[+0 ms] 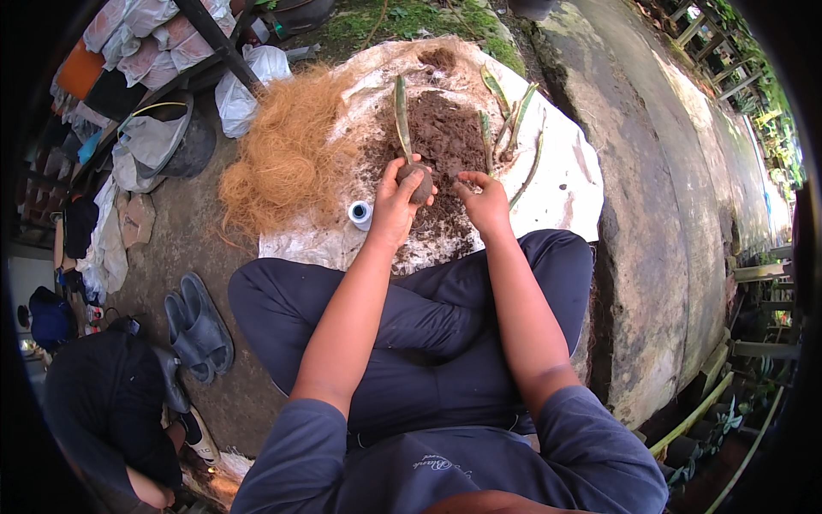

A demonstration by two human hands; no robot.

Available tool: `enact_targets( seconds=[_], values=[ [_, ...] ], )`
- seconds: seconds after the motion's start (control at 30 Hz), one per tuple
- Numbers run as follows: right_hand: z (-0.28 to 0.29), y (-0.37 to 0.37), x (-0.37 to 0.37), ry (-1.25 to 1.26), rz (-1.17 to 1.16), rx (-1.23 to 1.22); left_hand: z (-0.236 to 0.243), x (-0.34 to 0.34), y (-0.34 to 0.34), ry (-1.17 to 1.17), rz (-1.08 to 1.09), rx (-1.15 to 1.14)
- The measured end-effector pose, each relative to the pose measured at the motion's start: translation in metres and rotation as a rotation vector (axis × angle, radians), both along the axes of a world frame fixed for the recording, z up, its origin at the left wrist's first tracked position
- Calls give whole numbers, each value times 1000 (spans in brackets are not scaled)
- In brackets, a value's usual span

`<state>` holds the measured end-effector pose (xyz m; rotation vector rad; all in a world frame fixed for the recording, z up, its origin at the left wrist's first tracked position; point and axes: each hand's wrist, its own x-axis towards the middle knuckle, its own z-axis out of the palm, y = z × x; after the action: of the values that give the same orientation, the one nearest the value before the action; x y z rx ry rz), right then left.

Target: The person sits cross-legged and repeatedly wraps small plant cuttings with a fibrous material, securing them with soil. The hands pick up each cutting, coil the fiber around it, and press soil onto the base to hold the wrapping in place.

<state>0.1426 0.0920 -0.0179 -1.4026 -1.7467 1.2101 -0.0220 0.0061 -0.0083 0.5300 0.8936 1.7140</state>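
Observation:
My left hand (397,206) is closed around a dark, rounded ball of soil (417,188). A single long green plant leaf (401,111) stands up out of the ball. To its right, my right hand (485,206) is raised with thumb and fingers pinched together; whatever they hold, if anything, is too small to make out. Beneath both hands, loose brown soil (449,133) is spread on a white sheet (569,184). A white thread spool (360,214) stands left of my left wrist. Several similar cut leaves (518,120) lie beyond my right hand.
A big heap of tan coconut fibre (287,146) covers the sheet's left side. Further left are a black bucket (193,141) and grey slippers (199,325). Another person in dark clothes (107,411) is at lower left. A concrete path (651,214) runs along the right.

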Motion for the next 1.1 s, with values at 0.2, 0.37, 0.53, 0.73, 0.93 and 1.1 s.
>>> enact_targets(
  seconds=[0.2,0.37,0.53,0.73,0.93,1.1],
  values=[
    [17,-29,-30,588,184,-381,-2,3,-2,44,-38,-36],
    [16,-49,-44,672,185,-401,2,12,-4,37,-44,-51],
    [15,-51,-45,839,201,-524,-11,14,-1,82,-35,7],
    [15,-45,-42,460,302,-31,-4,18,0,-88,-38,75],
    [12,-41,-36,445,293,-93,-2,14,-4,-258,-87,59],
    [5,-40,-38,561,309,-92,-3,11,-4,-184,-123,72]
  ],
)
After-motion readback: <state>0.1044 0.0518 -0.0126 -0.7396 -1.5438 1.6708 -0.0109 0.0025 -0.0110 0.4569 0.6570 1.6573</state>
